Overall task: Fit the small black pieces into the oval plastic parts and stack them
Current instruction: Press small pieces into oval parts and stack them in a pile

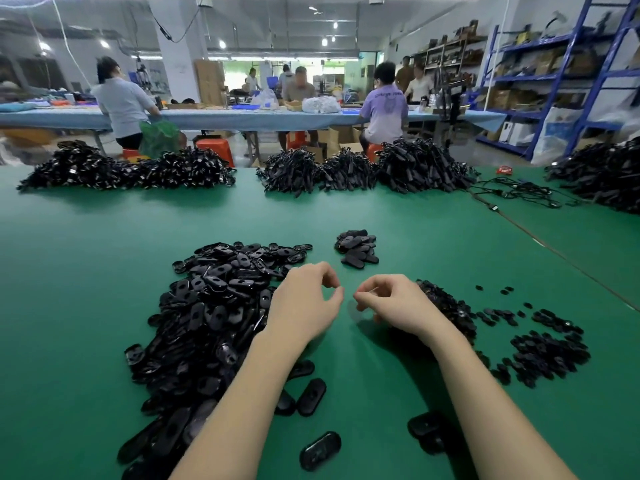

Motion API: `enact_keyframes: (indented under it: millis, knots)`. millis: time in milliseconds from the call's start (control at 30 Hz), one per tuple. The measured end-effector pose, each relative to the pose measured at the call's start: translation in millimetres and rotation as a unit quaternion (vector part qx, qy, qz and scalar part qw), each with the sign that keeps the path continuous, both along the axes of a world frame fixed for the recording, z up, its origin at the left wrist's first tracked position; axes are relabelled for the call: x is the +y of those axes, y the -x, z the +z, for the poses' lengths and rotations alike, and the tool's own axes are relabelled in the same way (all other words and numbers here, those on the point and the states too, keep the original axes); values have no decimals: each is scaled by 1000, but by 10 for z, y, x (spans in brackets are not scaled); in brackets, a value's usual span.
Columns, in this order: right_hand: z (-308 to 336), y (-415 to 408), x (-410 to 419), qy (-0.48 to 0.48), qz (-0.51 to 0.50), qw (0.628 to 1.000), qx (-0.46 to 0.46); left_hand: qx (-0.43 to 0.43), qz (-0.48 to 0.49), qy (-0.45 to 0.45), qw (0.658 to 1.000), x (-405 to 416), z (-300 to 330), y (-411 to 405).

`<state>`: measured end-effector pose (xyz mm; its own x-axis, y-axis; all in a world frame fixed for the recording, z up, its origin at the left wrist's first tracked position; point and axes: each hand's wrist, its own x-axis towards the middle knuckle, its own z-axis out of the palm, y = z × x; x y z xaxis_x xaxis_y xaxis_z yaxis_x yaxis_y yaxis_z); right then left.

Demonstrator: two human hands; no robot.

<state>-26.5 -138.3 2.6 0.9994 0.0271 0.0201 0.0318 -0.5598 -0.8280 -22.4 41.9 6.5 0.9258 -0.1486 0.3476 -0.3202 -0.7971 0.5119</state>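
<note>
Both hands hover over the green table, fingers curled: the left hand (304, 299) seems to hold nothing; whether the right hand (391, 303) pinches anything is unclear.

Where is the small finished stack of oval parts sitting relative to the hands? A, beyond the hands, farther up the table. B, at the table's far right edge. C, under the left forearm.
A: the small stack lies on the green table just beyond the left hand and right hand.
</note>
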Motion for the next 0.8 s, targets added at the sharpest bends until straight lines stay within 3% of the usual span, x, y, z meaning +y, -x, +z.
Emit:
enact_keyframes:
  millis: [100,233,500,700,800]
  knots:
    - [19,23,67,27,18,999,0,-9,15,-144,989,72,1,61]
    - [11,36,114,54,39,998,6,40,6,-220,975,122,-69,88]
    - [23,32,90,52,36,998,14,52,24,-133,990,187,-78,65]
    - [67,40,43,43,25,999,11,-8,42,-157,987,163,-38,90]
    - [107,34,-20,64,-5,998,-5,-35,37,-91,995,113,-47,92]
